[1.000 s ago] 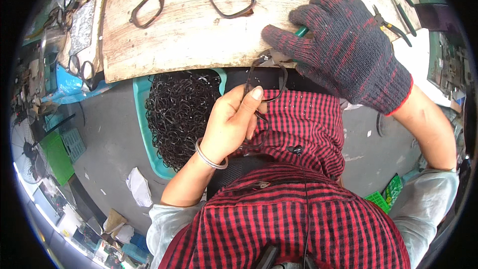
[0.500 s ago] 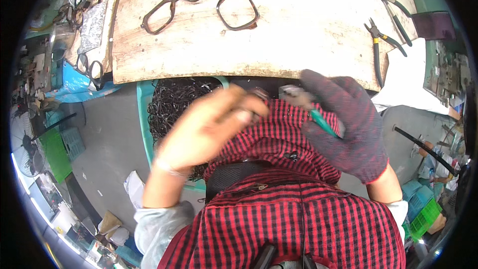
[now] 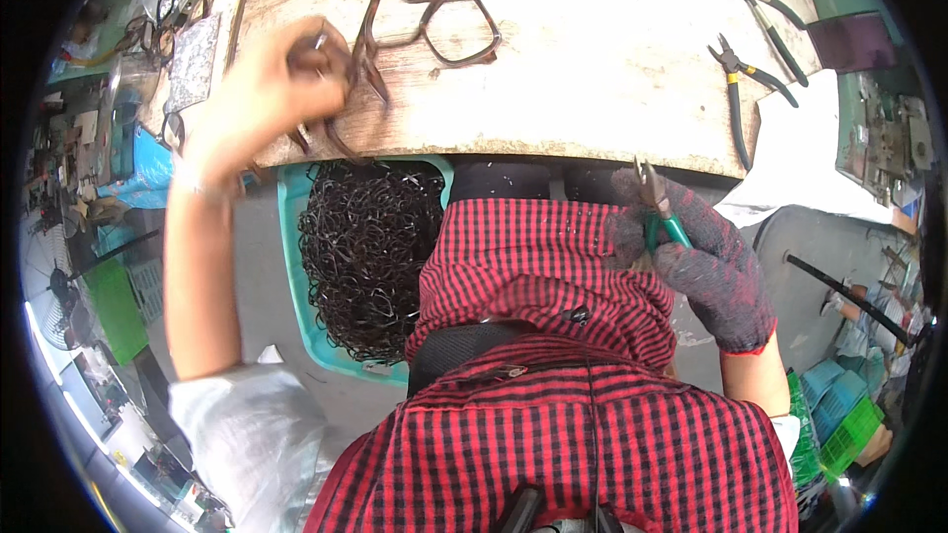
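My bare left hand (image 3: 281, 94) is over the left front of the workbench, blurred, its fingers closed on a dark brown eyeglass frame (image 3: 341, 141); parts of it stick out below the hand at the bench edge. Just right of it lie several overlapping brown eyeglass frames (image 3: 460, 59), one almost touching my fingers. My right hand (image 3: 706, 271), in a dark knitted glove, is above my lap near the bench edge. It is wrapped round green-handled pliers (image 3: 672, 228), jaws pointing up and slightly parted.
Below the bench (image 3: 592, 109), a turquoise bin (image 3: 293, 237) holds a heap of dark curly scraps (image 3: 370, 262). Two more pliers (image 3: 736, 89) (image 3: 775, 25) lie at the bench's right, near a white sheet (image 3: 805, 158). Bags and spectacles crowd the far left.
My left hand has moved from above my lap up and left onto the bench. The nearby brown frames lie differently. My right hand has turned, so the pliers' jaws now point up.
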A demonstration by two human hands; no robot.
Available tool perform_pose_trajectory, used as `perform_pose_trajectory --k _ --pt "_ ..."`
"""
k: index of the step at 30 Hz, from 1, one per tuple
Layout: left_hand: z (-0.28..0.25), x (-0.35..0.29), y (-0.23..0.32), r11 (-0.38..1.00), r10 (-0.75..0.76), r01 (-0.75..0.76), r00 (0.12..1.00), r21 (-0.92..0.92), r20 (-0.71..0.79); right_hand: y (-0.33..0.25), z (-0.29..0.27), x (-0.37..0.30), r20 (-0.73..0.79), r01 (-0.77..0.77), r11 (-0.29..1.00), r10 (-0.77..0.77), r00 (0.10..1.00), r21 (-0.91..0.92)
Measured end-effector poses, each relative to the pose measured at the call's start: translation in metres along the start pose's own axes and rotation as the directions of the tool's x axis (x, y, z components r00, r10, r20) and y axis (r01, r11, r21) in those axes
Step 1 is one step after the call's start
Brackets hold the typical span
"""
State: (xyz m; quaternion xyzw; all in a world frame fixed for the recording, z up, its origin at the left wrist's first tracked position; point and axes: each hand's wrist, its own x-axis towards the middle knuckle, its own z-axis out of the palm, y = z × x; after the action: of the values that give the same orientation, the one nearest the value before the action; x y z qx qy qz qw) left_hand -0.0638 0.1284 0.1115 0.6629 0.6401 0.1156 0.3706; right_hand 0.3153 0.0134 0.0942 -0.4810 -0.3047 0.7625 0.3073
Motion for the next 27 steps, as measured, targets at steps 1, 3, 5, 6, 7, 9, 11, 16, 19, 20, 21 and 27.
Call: perform_pose_trajectory --k 1,3,5,6,7,9,11,16,19,20,21,27 --pt "0.019 -0.010 0.005 0.967 -0.053 0.062 0.998 -0.247 0.043 -0.001 -0.001 -0.003 -0.050 0.036 0.990 -0.043 0.998 -0.137" --pt "0.064 -0.059 0.009 0.840 0.008 0.032 0.997 -0.542 0.072 -0.015 0.002 -0.002 -0.024 0.073 0.911 -0.090 0.996 -0.405" --pt "0.120 -0.089 0.018 0.568 0.047 0.058 0.994 -0.821 0.103 -0.018 0.001 0.016 0.272 0.461 0.319 -0.490 0.828 -0.828" --pt "0.140 -0.089 0.017 0.493 -0.062 0.183 0.982 -0.850 0.176 -0.028 0.013 0.020 0.287 0.383 0.104 -0.490 0.823 -0.918" --pt "0.159 -0.088 0.015 0.405 -0.152 0.291 0.956 -0.867 0.250 -0.037 0.023 0.025 0.308 0.282 -0.129 -0.490 0.816 -0.951" --pt "0.183 -0.081 0.015 0.441 -0.179 0.220 0.972 -0.870 0.155 -0.035 0.023 0.044 0.454 0.343 -0.304 -0.487 0.746 -0.889" --pt "0.181 -0.079 0.020 0.525 -0.155 0.187 0.980 -0.830 0.123 -0.034 0.026 0.053 0.511 0.334 -0.425 -0.428 0.745 -0.842" --pt "0.174 -0.076 0.006 0.575 -0.091 0.176 0.984 -0.799 0.152 -0.039 0.028 0.087 0.657 0.386 -0.585 -0.366 0.659 -0.713" --pt "0.175 -0.075 0.001 0.573 -0.062 0.178 0.983 -0.800 0.175 -0.052 0.030 0.106 0.770 0.443 -0.695 -0.256 0.584 -0.567" --pt "0.175 -0.075 -0.001 0.584 -0.051 0.180 0.981 -0.791 0.186 -0.055 0.027 0.111 0.799 0.448 -0.724 -0.236 0.553 -0.524" --pt "0.175 -0.075 -0.002 0.595 -0.040 0.182 0.980 -0.783 0.197 -0.058 0.024 0.116 0.817 0.467 -0.732 -0.212 0.536 -0.496" --pt "0.180 -0.075 0.004 0.519 -0.057 0.152 0.988 -0.841 0.143 -0.061 0.021 0.118 0.777 0.492 -0.738 -0.069 0.626 -0.461"
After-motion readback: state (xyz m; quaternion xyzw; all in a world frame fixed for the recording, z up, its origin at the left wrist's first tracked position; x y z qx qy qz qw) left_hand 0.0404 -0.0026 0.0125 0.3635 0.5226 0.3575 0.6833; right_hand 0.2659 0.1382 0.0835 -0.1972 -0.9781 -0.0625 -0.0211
